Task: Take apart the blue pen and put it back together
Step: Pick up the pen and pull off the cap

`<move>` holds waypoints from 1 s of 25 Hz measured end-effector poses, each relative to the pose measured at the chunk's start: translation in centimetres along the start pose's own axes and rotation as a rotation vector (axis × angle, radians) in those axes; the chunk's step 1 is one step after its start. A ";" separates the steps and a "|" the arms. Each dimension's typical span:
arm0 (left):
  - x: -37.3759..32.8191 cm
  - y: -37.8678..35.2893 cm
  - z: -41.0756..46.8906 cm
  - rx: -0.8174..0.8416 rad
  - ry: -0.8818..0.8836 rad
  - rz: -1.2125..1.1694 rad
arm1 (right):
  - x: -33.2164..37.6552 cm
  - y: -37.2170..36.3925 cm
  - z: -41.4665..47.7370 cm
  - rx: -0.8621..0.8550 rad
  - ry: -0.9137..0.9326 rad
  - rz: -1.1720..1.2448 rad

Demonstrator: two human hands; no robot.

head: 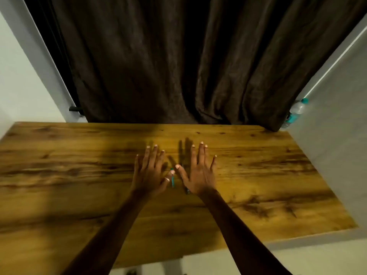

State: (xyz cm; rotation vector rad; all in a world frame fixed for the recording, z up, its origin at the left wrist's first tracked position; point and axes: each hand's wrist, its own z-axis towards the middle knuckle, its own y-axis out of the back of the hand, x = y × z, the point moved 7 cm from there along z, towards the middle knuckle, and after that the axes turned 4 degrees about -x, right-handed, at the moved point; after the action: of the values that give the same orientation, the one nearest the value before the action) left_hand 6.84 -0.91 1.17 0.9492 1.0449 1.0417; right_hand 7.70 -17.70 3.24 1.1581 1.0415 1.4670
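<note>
A big dark brown curtain [178, 56] hangs in soft folds across the back, from 10 o'clock to 2 o'clock. Pale, smooth walls [19, 76] stand on both sides. Below it is a wide wooden table [69, 175], yellow-brown with dark wavy grain lines and a flat, shiny top. Two bare arms reach up from 6 o'clock over the table. The left hand [151, 175] is spread flat with fingers apart, palm down, holding nothing, and it has a thin ring [167, 179] on the thumb. The right hand [198, 175] is spread flat the same way, holding nothing. The two thumb tips nearly meet in the middle. Between the hands, on the table, lies the blue pen [173, 179]. It is a thin stick shape, and its long side runs from 12 o'clock to 6 o'clock, away from the person. A second dark, thin piece [187, 190] lies just beside it at 4 o'clock, partly under the right hand, too hidden to tell what it is. Far off at 2 o'clock, by the wall, stands a clear plastic bottle [296, 112] with a teal cap and teal label. Its writing is too small to read.
</note>
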 end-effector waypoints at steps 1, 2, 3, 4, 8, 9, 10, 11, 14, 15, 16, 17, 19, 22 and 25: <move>0.1 -1.1 -0.2 0.039 0.002 0.000 | -0.1 -1.2 -0.4 0.034 -0.017 0.003; 0.2 -2.0 -0.4 0.050 0.003 -0.005 | -0.2 -2.2 -0.7 0.053 -0.022 0.009; 0.5 -3.5 -0.7 0.074 0.006 -0.009 | -0.5 -3.6 -1.0 0.090 -0.032 0.011; 0.7 -4.7 -0.9 0.083 0.005 -0.011 | -1.0 -4.8 -1.4 0.116 -0.048 0.013; 1.0 -7.1 0.5 -0.044 -0.079 -0.040 | -1.4 -7.3 -0.8 0.030 0.002 -0.002; 1.1 -7.7 1.1 -0.079 -0.092 -0.042 | -1.4 -8.0 -0.4 0.004 0.023 -0.017; 1.1 -8.3 1.6 -0.118 -0.111 -0.043 | -1.5 -8.7 0.1 -0.029 0.048 -0.034; 1.0 -8.9 2.0 -0.138 -0.130 -0.039 | -1.5 -9.3 0.6 -0.062 0.063 -0.040; 0.7 -10.2 2.5 -0.196 -0.174 -0.033 | -1.8 -10.1 1.7 -0.181 0.063 -0.074; 0.7 -10.1 2.4 -0.219 -0.177 -0.039 | -1.7 -10.1 1.7 -0.210 0.067 -0.095; 0.7 -9.8 2.3 -0.247 -0.185 -0.043 | -1.7 -10.0 1.7 -0.233 0.071 -0.095; 0.6 -9.4 2.1 -0.280 -0.203 -0.028 | -1.5 -10.0 1.5 -0.250 0.083 -0.089; 0.0 -8.8 1.5 -0.324 -0.265 0.029 | -1.2 -10.0 1.3 -0.247 0.118 -0.068; -0.9 -8.4 0.4 -0.364 -0.360 0.107 | -1.1 -9.7 1.6 -0.195 0.103 -0.070; -1.1 -7.9 -0.5 -0.414 -0.399 0.176 | -1.3 -8.9 2.1 -0.198 0.039 -0.013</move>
State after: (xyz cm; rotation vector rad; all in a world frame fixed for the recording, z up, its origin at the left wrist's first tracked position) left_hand 7.78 -3.79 -6.18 0.8680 0.3992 1.1014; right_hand 11.40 -17.33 -5.26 0.9835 0.9051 1.5500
